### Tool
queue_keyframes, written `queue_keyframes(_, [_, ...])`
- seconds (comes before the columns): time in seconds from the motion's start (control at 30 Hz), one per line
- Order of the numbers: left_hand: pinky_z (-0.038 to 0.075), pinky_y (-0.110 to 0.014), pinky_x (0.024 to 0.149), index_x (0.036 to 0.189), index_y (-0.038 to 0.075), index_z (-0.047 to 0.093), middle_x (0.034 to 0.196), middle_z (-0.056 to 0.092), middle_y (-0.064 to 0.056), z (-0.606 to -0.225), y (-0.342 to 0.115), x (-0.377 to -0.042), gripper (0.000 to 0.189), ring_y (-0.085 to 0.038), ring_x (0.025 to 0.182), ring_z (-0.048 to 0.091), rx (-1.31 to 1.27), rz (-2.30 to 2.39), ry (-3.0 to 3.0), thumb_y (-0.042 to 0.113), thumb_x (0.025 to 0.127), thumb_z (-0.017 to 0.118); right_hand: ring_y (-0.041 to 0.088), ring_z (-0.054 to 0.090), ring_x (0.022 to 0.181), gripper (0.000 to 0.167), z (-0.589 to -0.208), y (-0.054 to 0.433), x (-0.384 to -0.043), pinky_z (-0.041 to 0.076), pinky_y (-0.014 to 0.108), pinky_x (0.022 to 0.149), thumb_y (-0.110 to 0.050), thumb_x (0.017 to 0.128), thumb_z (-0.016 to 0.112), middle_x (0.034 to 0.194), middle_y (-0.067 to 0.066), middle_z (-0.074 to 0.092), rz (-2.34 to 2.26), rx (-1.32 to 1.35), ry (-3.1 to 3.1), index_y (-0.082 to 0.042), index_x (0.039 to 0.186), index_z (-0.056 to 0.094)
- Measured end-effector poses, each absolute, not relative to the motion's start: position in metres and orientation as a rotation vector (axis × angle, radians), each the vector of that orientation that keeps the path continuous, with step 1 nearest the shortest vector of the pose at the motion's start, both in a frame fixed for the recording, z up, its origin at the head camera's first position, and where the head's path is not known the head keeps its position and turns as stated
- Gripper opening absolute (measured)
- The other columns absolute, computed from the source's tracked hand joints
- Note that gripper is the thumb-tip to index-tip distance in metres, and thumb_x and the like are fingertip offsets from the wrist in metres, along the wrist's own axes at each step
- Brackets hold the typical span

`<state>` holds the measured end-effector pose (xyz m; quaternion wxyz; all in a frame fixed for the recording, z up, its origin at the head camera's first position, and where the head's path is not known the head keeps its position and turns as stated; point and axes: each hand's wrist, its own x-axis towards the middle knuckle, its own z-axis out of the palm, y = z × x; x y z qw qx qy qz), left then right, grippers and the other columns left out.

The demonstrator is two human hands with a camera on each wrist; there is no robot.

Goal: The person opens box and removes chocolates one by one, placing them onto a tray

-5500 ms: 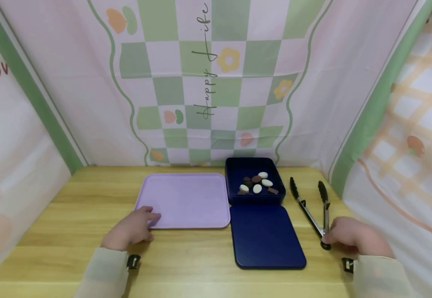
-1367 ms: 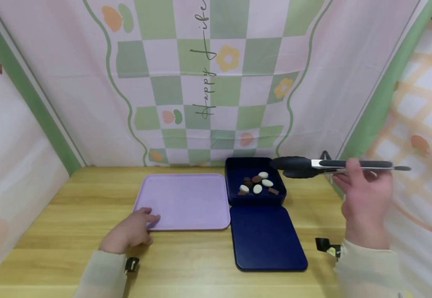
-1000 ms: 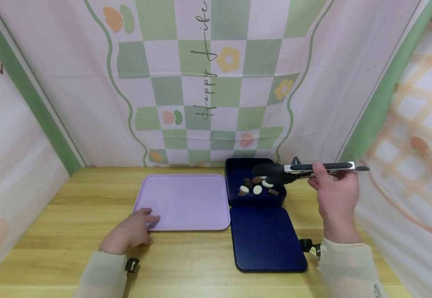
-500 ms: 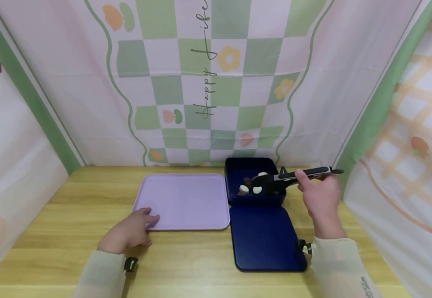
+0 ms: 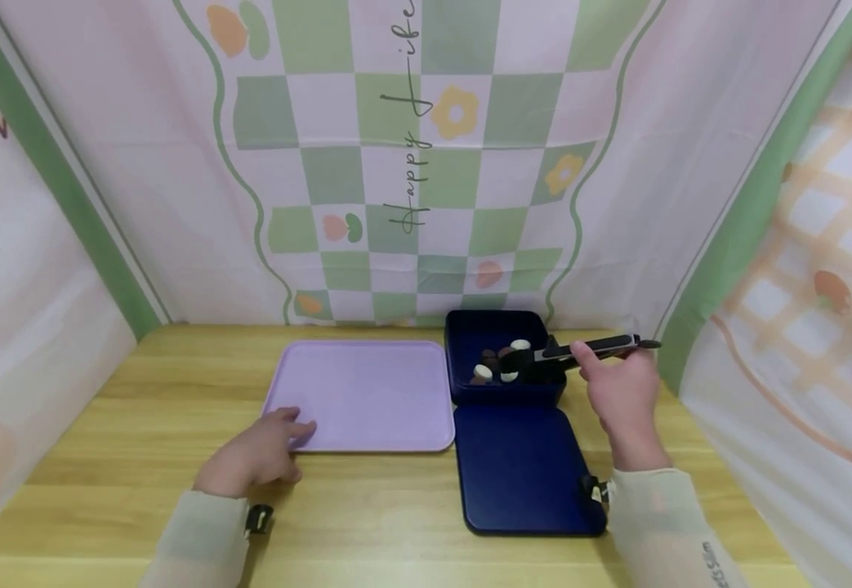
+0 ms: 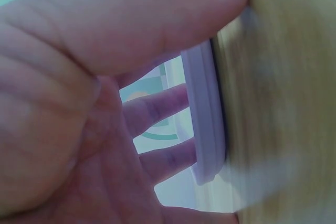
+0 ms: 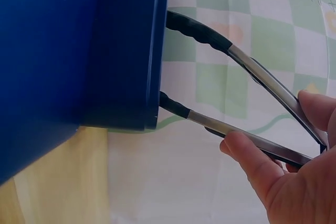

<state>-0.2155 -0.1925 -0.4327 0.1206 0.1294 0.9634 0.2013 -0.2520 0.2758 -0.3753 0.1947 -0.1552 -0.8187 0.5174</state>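
- Grips tongs (image 5: 554, 353) in right hand (image 5: 626, 400), spread partway and reaching into the blue box (image 5: 502, 395).
- Seen beside them in the box: white and brown candies (image 5: 483, 373); impossible to tell if pinched.
- Rests left hand (image 5: 256, 449), fingers loosely spread, at near left corner of purple tray (image 5: 370, 396).
- Judging by looks, likely hard, light and slippery; best squeezed gently across the sides.

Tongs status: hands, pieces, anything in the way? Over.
Right hand grips tongs, ends inside navy box. Left hand touches corner of lilac tray. Pieces partly hidden by tongs, grasp unclear. Lid lies clear of opening.
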Motion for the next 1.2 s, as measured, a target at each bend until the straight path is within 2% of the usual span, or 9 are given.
queue_keyframes(0.17, [0.028,-0.067,0.108,0.137,0.005,0.060,0.150,0.035,-0.031,-0.432,-0.192,-0.215,0.076,-0.055,0.135,0.032,0.379,0.596,2.813,0.009,0.064,0.085,0.009,0.069,0.074,0.067,-0.379,0.275,-0.253,0.051,0.030,0.053,-0.053,0.085,0.073,0.110,0.016,0.066,1.373,-0.444,-2.351,-0.004,0.125,0.052])
queue_keyframes(0.3, [0.027,-0.067,0.108,0.137,0.006,0.061,0.151,0.035,-0.030,-0.431,-0.192,-0.215,0.076,-0.055,0.135,0.031,0.358,0.614,2.806,0.009,0.065,0.085,0.008,0.069,0.072,0.065,-0.381,0.274,-0.254,0.049,0.030,0.052,-0.055,0.083,0.074,0.105,0.015,0.068,1.326,-0.460,-2.373,-0.003,0.119,0.056])
queue_keyframes(0.53, [0.027,-0.067,0.108,0.136,0.006,0.061,0.150,0.035,-0.031,-0.432,-0.192,-0.215,0.075,-0.055,0.135,0.031,0.359,0.608,2.807,0.009,0.066,0.085,0.021,0.069,0.081,0.067,-0.385,0.271,-0.255,0.047,0.030,0.065,-0.048,0.084,0.076,0.105,0.016,0.068,1.271,-0.453,-2.378,-0.002,0.125,0.050])
queue_keyframes(0.6, [0.027,-0.067,0.109,0.137,0.006,0.060,0.151,0.035,-0.030,-0.432,-0.192,-0.215,0.074,-0.054,0.136,0.030,0.351,0.611,2.801,0.009,0.067,0.085,0.018,0.068,0.079,0.066,-0.385,0.271,-0.255,0.048,0.028,0.067,-0.047,0.084,0.077,0.104,0.015,0.068,1.287,-0.448,-2.363,-0.002,0.125,0.050])
queue_keyframes(0.73, [0.026,-0.066,0.109,0.138,0.006,0.059,0.151,0.035,-0.029,-0.432,-0.192,-0.215,0.072,-0.054,0.137,0.030,0.341,0.611,2.793,0.008,0.070,0.084,0.008,0.070,0.071,0.066,-0.383,0.270,-0.254,0.050,0.021,0.063,-0.045,0.084,0.078,0.104,0.015,0.067,1.347,-0.433,-2.329,-0.003,0.125,0.048])
queue_keyframes(0.83, [0.026,-0.066,0.109,0.137,0.006,0.060,0.152,0.035,-0.029,-0.431,-0.191,-0.214,0.071,-0.054,0.137,0.029,0.336,0.604,2.792,0.008,0.071,0.084,0.006,0.071,0.068,0.067,-0.382,0.271,-0.254,0.051,0.018,0.060,-0.043,0.085,0.078,0.106,0.017,0.066,1.383,-0.422,-2.315,-0.002,0.126,0.045])
queue_keyframes(0.97, [0.027,-0.066,0.109,0.137,0.006,0.060,0.152,0.035,-0.029,-0.431,-0.191,-0.214,0.071,-0.054,0.137,0.029,0.336,0.596,2.793,0.009,0.071,0.084,0.013,0.073,0.073,0.066,-0.382,0.273,-0.254,0.056,0.019,0.061,-0.037,0.086,0.078,0.113,0.021,0.061,1.493,-0.397,-2.253,-0.002,0.130,0.042])
queue_keyframes(1.07, [0.027,-0.066,0.109,0.137,0.005,0.060,0.151,0.035,-0.030,-0.431,-0.191,-0.214,0.070,-0.054,0.136,0.030,0.353,0.589,2.795,0.009,0.071,0.084,0.017,0.073,0.077,0.060,-0.382,0.278,-0.256,0.059,0.023,0.067,-0.030,0.087,0.078,0.117,0.021,0.056,1.624,-0.386,-2.155,-0.003,0.128,0.043])
queue_keyframes(1.2, [0.029,-0.066,0.109,0.137,0.004,0.060,0.150,0.035,-0.031,-0.429,-0.190,-0.213,0.070,-0.055,0.135,0.031,0.373,0.589,2.798,0.008,0.071,0.083,0.019,0.073,0.075,0.050,-0.380,0.288,-0.259,0.059,0.029,0.072,-0.017,0.084,0.080,0.112,0.017,0.056,1.869,-0.425,-1.909,-0.004,0.120,0.048])
